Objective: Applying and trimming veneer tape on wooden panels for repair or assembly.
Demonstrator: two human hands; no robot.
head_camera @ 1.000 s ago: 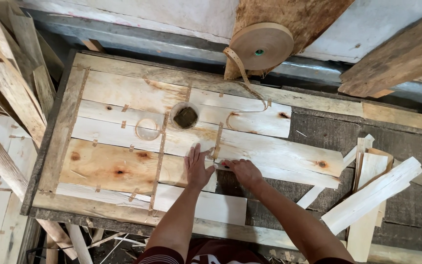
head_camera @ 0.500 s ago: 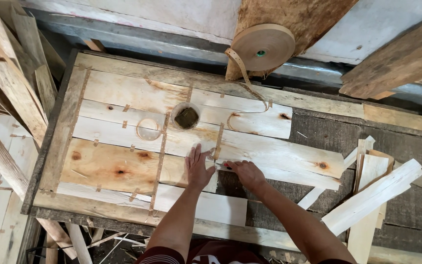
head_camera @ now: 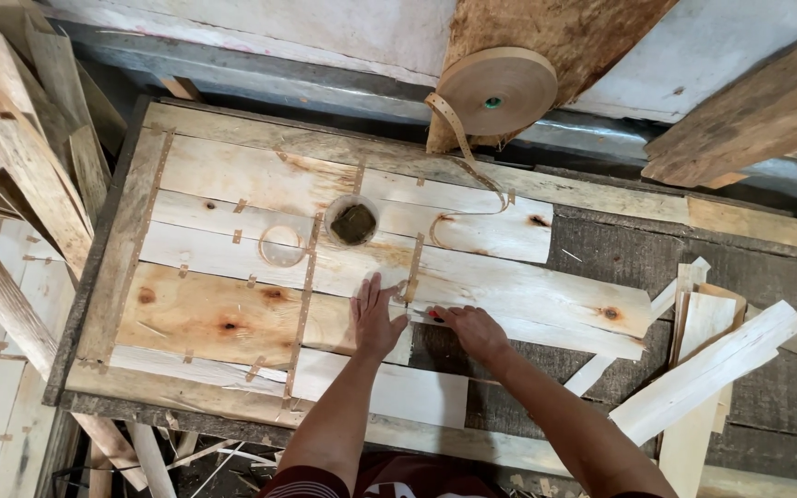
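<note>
Pressing both palms flat, I hold nothing — my left hand [head_camera: 375, 318] and right hand [head_camera: 472, 330] rest fingers spread on the veneer strips [head_camera: 509, 295] on the table [head_camera: 601, 249]; their long axis runs left-right, seam between my hands, tape roll [head_camera: 495, 90] well beyond.

Left hand [head_camera: 375, 318] and right hand [head_camera: 474, 330] lie flat, fingers [head_camera: 368, 290] spread.

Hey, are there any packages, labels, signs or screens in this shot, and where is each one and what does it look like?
None in view: no package, label, sign or screen.
Closest thing is a tape roll: top centre, leaning against a board, round, tan, green core, its strip trailing onto the veneer sheets.
</note>
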